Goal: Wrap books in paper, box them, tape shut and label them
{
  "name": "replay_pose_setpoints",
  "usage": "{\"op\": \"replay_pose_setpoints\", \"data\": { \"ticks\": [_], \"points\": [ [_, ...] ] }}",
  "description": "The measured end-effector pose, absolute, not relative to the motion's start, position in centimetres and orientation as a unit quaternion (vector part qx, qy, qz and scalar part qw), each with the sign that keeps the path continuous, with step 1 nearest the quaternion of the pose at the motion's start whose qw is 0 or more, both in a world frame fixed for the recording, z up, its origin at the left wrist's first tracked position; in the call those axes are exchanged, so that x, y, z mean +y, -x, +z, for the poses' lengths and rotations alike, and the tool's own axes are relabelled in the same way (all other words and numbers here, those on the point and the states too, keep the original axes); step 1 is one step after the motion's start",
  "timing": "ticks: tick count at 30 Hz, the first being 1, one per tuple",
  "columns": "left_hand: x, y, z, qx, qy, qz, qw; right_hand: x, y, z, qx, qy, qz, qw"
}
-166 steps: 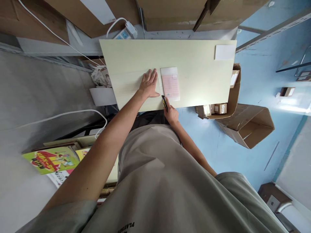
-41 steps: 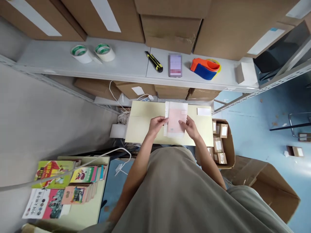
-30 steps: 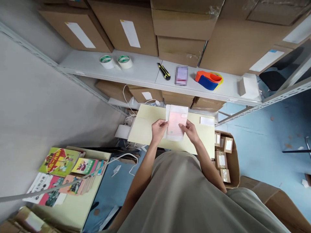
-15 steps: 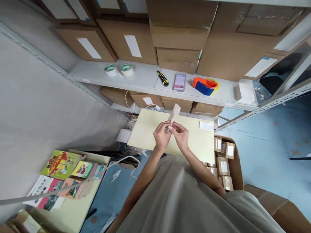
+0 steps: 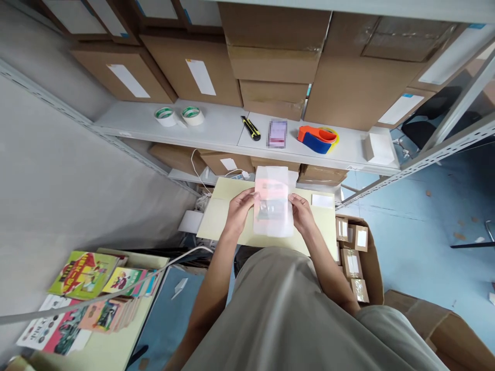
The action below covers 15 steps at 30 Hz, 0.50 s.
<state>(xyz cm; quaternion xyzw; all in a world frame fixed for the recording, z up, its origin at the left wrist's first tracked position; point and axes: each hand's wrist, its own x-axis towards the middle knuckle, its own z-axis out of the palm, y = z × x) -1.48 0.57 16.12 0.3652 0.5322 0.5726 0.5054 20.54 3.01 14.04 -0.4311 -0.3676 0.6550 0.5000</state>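
Note:
Between my hands, above the pale yellow tabletop [image 5: 216,211], is a translucent white bag [image 5: 273,226]. A pinkish booklet [image 5: 273,196] with a dark picture shows through it. My left hand [image 5: 240,208] pinches the bag's left edge between thumb and fingers. At the opposite edge, my right hand [image 5: 302,212] grips it the same way. The bag is spread with its broad face towards me, and a pale flap sticks out at its upper right. A white paper slip [image 5: 323,201] lies on the tabletop to the right.
The shelf [image 5: 220,129] ahead bears tape rolls [image 5: 192,116], a utility knife [image 5: 251,129], an orange-blue tape dispenser [image 5: 317,139] and a small white box [image 5: 381,148]. Large cartons [image 5: 193,67] stand behind. Booklets [image 5: 87,273] lie on a side table at left; an open carton [image 5: 373,257] holds small boxes at right.
The bag was edge-on, with both hands close together on its lower end. Now it faces me flat, the booklet shows through, and my hands have moved apart to its two sides.

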Motion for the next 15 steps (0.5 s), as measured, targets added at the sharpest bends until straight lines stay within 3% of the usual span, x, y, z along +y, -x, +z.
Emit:
{"op": "replay_pose_setpoints", "data": {
  "ticks": [2,8,15],
  "points": [
    [0.7,2.0,16.2,0.512,-0.346,0.571,0.541,3.1,-20.3,14.3,-0.365,0.423,0.666,0.495],
    [0.4,2.3,16.8,0.521,-0.349,0.598,0.498,3.2,-19.7,14.5,-0.349,0.402,0.686,0.496],
    [-1.3,0.6,18.1,0.623,-0.516,0.549,0.211,3.4,-19.0,13.9,-0.348,0.429,0.652,0.519]
  ]
}}
